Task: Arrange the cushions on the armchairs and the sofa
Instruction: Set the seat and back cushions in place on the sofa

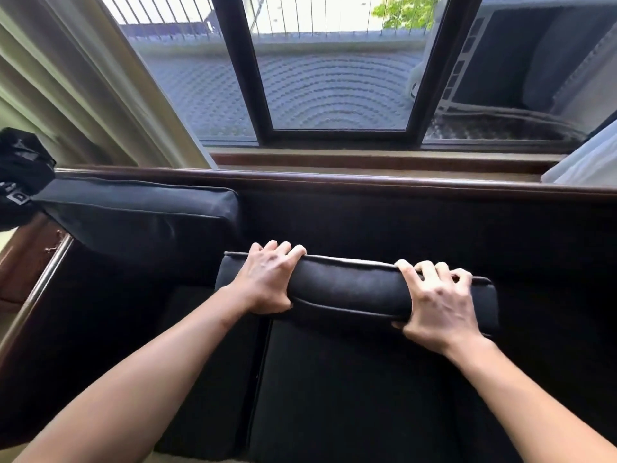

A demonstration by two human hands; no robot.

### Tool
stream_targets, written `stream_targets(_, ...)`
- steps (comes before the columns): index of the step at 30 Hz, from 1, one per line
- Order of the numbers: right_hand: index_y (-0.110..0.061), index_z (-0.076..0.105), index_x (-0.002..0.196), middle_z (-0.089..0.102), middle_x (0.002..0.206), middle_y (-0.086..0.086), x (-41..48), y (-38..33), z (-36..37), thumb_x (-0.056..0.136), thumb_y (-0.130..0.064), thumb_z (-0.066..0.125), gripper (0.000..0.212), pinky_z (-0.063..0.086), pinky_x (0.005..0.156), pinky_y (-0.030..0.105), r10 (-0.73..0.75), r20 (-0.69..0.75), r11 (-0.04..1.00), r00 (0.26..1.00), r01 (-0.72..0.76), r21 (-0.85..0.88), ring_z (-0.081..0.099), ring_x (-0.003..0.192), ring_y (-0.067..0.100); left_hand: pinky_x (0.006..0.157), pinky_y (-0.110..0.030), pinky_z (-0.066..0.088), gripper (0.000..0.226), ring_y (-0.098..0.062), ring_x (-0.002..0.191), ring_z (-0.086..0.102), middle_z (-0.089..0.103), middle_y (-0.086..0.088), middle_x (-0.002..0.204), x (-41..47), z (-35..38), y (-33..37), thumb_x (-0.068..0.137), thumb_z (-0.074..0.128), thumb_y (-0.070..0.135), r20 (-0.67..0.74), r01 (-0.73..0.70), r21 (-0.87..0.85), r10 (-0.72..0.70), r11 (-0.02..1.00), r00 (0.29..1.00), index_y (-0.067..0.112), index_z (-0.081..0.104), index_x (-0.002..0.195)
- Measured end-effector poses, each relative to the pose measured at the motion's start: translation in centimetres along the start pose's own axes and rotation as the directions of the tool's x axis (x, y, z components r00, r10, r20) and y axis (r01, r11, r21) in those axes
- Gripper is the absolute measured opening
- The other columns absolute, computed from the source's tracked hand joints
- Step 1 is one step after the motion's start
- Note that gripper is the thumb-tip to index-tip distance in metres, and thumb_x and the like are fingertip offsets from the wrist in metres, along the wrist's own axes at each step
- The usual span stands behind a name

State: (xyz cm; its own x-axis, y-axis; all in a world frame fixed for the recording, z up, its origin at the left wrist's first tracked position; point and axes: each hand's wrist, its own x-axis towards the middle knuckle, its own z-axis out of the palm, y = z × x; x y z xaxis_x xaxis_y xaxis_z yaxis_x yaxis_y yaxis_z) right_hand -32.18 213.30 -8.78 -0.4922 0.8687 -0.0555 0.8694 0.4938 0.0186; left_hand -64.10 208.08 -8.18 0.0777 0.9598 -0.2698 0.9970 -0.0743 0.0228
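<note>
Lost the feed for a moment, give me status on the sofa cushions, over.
Left hand and right hand both gripping the top edge of dark back cushion, upright above the seat. Second cushion already against the backrest, left. Nothing in the way.

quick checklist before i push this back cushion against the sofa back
1. Both hands on the cushion: ok. The left hand and right hand grip the held cushion along its top edge.
2. Cushion level: ok, roughly horizontal.
3. Slot behind it free: ok, bare sofa back shows.
4. Neighbour in place: ok. The left cushion leans against the backrest.
5. Bottom edge seated on the seat cushion: cannot tell.
</note>
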Motion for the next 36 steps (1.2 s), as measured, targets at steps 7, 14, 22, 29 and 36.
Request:
stream_targets(7, -0.025, 0.047, 0.137, 0.058, 0.109, 0.003, 9.2, 1.7, -0.7, 0.045, -0.054, 0.085, 0.103, 0.034, 0.089, 0.049, -0.021, -0.035, 1.000, 0.999, 0.021, 0.019, 0.053, 0.099, 0.028, 0.087, -0.046, 0.044, 0.096, -0.026, 0.109, 0.054, 0.056, 0.001, 0.115, 7.9, -2.6, -3.9, 0.055, 0.083, 0.054, -0.009, -0.019, 0.026, 0.019, 0.999, 1.000, 0.026, 0.043, 0.137)
stream_targets(14, -0.033, 0.042, 0.139, 0.059, 0.114, -0.002, 15.4, 1.2, 1.7, 0.045, -0.069, 0.082, 0.108, 0.035, 0.091, 0.048, -0.043, 0.048, 0.999, 0.998, 0.042, 0.030, 0.053, 0.106, 0.025, 0.089, -0.047, 0.042, 0.103, -0.027, 0.114, 0.054, 0.057, 0.001, 0.119, 13.2, -1.9, -7.5, 0.054, 0.088, 0.059, 0.094, -0.024, 0.021, 0.022, 0.999, 0.995, 0.026, 0.042, 0.141)
stream_targets(22, -0.034, 0.039, 0.145, 0.057, 0.123, -0.003, 19.4, 1.6, 4.4, 0.045, -0.077, 0.078, 0.115, 0.035, 0.096, 0.049, -0.050, 0.124, 0.998, 0.991, 0.046, 0.032, 0.050, 0.113, 0.023, 0.099, -0.050, 0.040, 0.111, -0.028, 0.121, 0.050, 0.054, -0.002, 0.127, 16.6, 0.6, -9.5, 0.055, 0.089, 0.062, 0.147, -0.026, -0.057, 0.034, 0.998, 0.989, 0.023, 0.038, 0.146)
stream_targets(29, -0.035, 0.036, 0.149, 0.051, 0.127, -0.002, 19.9, 2.2, 5.4, 0.045, -0.077, 0.079, 0.121, 0.034, 0.102, 0.051, -0.071, 0.125, 0.997, 0.990, 0.068, 0.031, 0.047, 0.117, 0.026, 0.106, -0.052, 0.036, 0.121, -0.031, 0.126, 0.043, 0.045, -0.008, 0.134, 16.5, 1.2, -9.2, 0.061, 0.082, 0.072, 0.183, -0.045, 0.022, 0.041, 0.999, 0.982, 0.017, 0.027, 0.155)
stream_targets(36, -0.027, 0.035, 0.157, 0.037, 0.157, 0.016, 14.5, 1.6, 6.7, 0.065, -0.055, 0.085, 0.109, 0.021, 0.116, 0.061, -0.019, -0.084, 1.000, 0.996, 0.021, 0.017, 0.034, 0.144, 0.038, 0.120, -0.060, 0.027, 0.126, -0.037, 0.150, 0.030, 0.029, -0.017, 0.163, 13.2, 1.4, -5.0, 0.074, 0.076, 0.052, 0.062, 0.021, 0.176, -0.032, 0.984, 0.998, 0.014, -0.001, 0.167)
